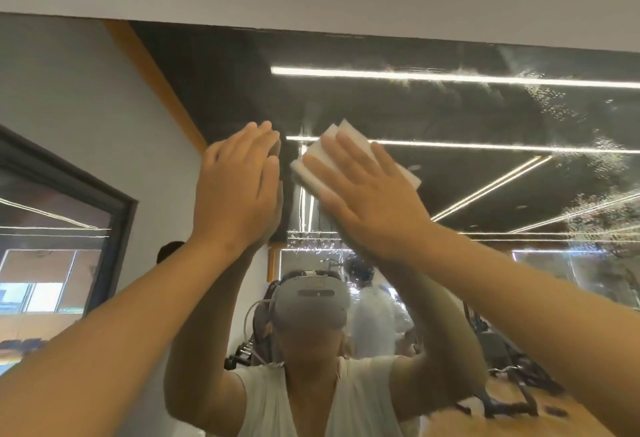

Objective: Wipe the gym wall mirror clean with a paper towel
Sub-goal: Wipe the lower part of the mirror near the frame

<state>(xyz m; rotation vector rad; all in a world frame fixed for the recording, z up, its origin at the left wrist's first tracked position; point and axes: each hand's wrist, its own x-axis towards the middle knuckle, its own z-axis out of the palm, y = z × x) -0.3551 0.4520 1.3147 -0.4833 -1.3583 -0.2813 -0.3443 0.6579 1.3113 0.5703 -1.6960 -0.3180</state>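
1. Streaking is looking like the main risk: the right hand [367, 194], fingers spread and straight, is pressing the folded paper towel [335, 130] flat against the mirror [450, 111] near mid-view, and so small a pad is covering little glass at a time.
2. Spray droplets [547, 97] are clinging at 2 to 3 o'clock from the towel, well apart from it, and may be running or drying into marks.
3. The left hand [239, 187], fingers straight and pressed together, is apparently lying on the glass just beside the towel at 9 o'clock. The bare palm could be leaving fresh prints.
4. Nothing is curling round the towel, so easing the pressure could be letting it drop.
5. Wooden trim [152, 80] is running at 10 o'clock, a dark-framed panel [114, 228] is hanging at 8 o'clock, and the reflected headset [311, 301] is showing at 6 o'clock. Nothing is standing between towel and droplets.
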